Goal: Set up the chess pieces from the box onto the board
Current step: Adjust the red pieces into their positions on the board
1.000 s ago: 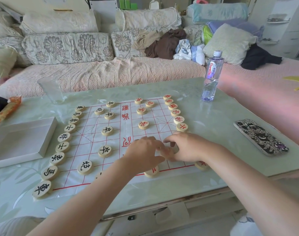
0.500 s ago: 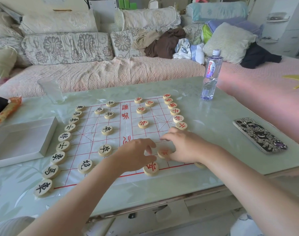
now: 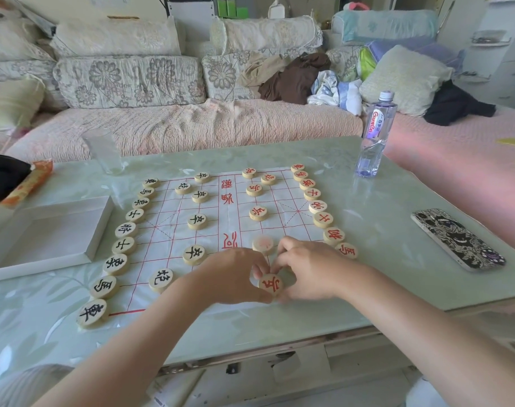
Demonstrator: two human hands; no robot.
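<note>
My left hand (image 3: 234,276) and right hand (image 3: 310,270) meet over the near end of the white paper chess board with red grid lines (image 3: 168,230), which lies flat in the middle of the pale green glass counter (image 3: 368,218). Between them I hold one round wooden chess piece with a red character (image 3: 271,284): my left thumb and fingers (image 3: 257,270) pinch its left side, and my right fingers (image 3: 279,259) curl in against its right side. Just beyond my knuckles a blurred round wooden piece (image 3: 262,244) sits on the board. The row of black-lettered wooden pieces (image 3: 124,245) runs along the board's left edge, the row of red-lettered wooden pieces (image 3: 316,205) along its right. The shallow white cardboard box (image 3: 45,236) rests near the counter's left edge. A clear plastic water bottle (image 3: 375,135) stands at the far right, and a phone in a patterned black-and-white case (image 3: 457,239) lies by the right edge.
</note>
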